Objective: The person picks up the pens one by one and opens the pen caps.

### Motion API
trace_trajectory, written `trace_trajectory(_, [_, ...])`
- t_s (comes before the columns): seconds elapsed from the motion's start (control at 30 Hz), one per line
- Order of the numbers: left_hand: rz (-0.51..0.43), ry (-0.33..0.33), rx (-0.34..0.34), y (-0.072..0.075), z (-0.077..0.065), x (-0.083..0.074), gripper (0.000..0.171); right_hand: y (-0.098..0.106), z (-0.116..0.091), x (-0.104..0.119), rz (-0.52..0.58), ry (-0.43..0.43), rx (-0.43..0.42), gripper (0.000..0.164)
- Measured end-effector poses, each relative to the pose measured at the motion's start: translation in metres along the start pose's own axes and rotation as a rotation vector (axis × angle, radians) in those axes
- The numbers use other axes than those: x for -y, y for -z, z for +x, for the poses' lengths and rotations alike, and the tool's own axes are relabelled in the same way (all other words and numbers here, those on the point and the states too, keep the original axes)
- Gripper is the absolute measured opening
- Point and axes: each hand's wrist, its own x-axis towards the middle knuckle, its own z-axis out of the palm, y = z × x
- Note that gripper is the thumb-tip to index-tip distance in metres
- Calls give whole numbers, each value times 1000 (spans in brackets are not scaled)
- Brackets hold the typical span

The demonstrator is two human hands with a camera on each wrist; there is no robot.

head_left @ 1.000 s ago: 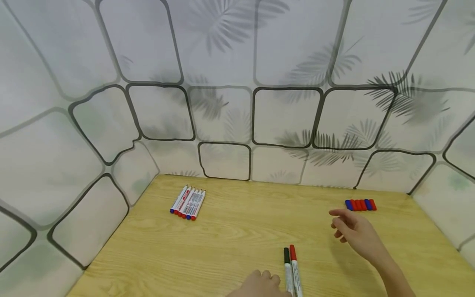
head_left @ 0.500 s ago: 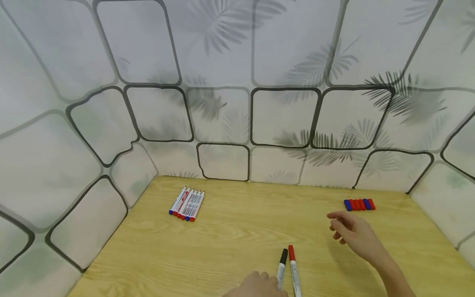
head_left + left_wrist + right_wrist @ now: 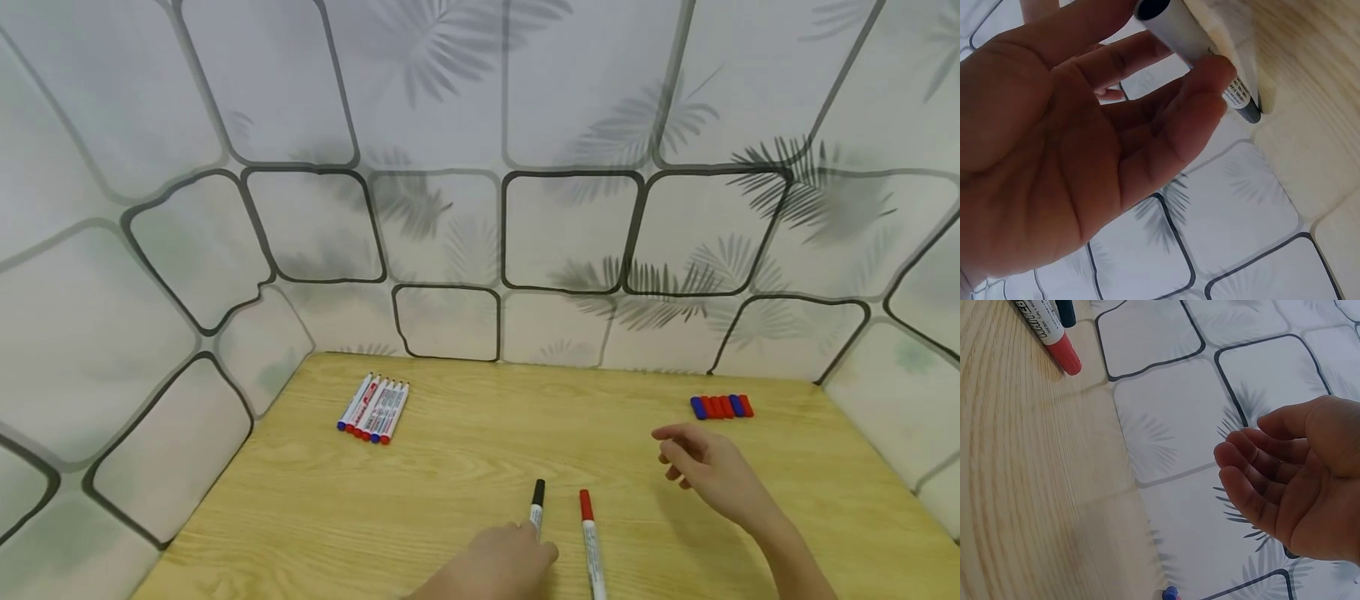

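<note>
My left hand holds a white marker with a black cap low over the near part of the table. In the left wrist view the fingers and thumb are around the marker's barrel, its capped end pointing away from the palm. Just right of that hand, a red-capped marker lies on the wood. My right hand hovers at the right with loosely curled fingers and nothing in them; the right wrist view shows its bare palm. Behind it sits a row of loose red and blue marker caps.
Several uncapped white markers with red and blue ends lie side by side at the back left of the wooden table. A patterned fabric wall encloses the table at the back and both sides.
The left hand has drawn the black-capped marker away from the red-capped one, to the left and slightly forward. The right hand has kept nearly the same pose.
</note>
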Motion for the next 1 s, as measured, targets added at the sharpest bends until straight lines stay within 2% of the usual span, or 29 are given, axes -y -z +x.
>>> trace_trajectory(0.13, [6,18,-85,6,-4,9,13,-2,-2,3,-15,-6,12,28])
trace_trajectory(0.4, [134,70,-286,16,-11,29,6,-8,-2,8,-26,6,42,28])
trace_trajectory(0.47, [107,85,-339,19,-14,34,11,-11,-2,9,-33,30,58,28])
trace_trajectory(0.57, [-17,99,-389,29,-20,40,20,-16,-3,13,-49,80,71,28])
trace_trajectory(0.67, [-115,79,-429,42,-27,47,25,-22,-4,21,-70,129,55,30])
trace_trajectory(0.8, [-163,26,-499,55,-33,52,29,-31,-6,33,-70,178,19,37])
trace_trajectory(0.93, [-154,-25,-540,57,-36,52,39,-42,-12,42,-52,247,11,45])
trace_trajectory(1.0, [-130,-71,-557,54,-37,50,45,-48,-16,44,-41,291,26,45])
